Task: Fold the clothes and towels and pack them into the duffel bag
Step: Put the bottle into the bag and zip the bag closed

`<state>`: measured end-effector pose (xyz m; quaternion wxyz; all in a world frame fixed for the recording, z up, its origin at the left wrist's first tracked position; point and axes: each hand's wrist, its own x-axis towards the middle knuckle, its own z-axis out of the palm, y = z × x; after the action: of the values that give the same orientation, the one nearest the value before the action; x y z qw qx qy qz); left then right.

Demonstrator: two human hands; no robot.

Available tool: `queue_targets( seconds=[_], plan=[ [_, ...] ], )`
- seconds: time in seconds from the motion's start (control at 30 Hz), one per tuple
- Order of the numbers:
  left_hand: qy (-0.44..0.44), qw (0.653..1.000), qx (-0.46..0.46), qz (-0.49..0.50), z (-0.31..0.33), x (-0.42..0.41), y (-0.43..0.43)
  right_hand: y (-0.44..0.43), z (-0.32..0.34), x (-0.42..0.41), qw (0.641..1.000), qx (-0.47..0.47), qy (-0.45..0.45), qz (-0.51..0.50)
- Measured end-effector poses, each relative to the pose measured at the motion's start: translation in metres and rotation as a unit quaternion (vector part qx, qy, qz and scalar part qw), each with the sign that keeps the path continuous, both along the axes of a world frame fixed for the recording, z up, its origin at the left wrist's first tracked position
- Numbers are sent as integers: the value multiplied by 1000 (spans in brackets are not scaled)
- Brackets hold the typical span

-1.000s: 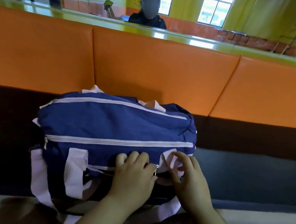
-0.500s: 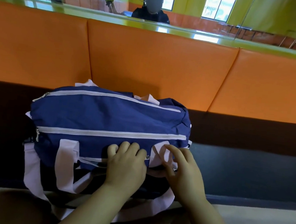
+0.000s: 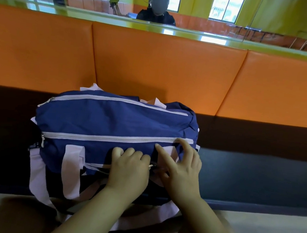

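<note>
The left hand (image 3: 129, 168) is curled on the front of the navy duffel bag (image 3: 110, 123), pinching the small metal zip pull (image 3: 152, 166) that peeps out at its right edge, while the right hand (image 3: 183, 168), half a second ago bent over the white strap (image 3: 170, 153), has opened and spread flat, forefinger now at the end of the middle zipper (image 3: 108, 138). I judge this the closing of the bag, which lies on the dark seat (image 3: 256, 174) with both upper zippers shut, so packing looks nearly done. No clothes or towels show, and the hands hide the front pocket's opening
</note>
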<state>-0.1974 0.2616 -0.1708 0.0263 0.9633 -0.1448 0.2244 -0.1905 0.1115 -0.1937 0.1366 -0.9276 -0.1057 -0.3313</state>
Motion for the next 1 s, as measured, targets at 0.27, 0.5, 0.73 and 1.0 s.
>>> queue_targets(
  seconds=[0.27,0.5,0.73,1.0],
  plan=[
    [17,996,-82,16,-5,-16,70,5,-5,0,995,-40,89,-25],
    [3,984,-164,71,-12,-28,133,14,0,-9,988,-35,140,-48],
    [-15,987,-156,45,-10,-28,148,28,17,-19,987,10,154,-47],
    [16,990,-127,60,27,-25,128,13,35,-10,980,-107,162,-43]
  ],
)
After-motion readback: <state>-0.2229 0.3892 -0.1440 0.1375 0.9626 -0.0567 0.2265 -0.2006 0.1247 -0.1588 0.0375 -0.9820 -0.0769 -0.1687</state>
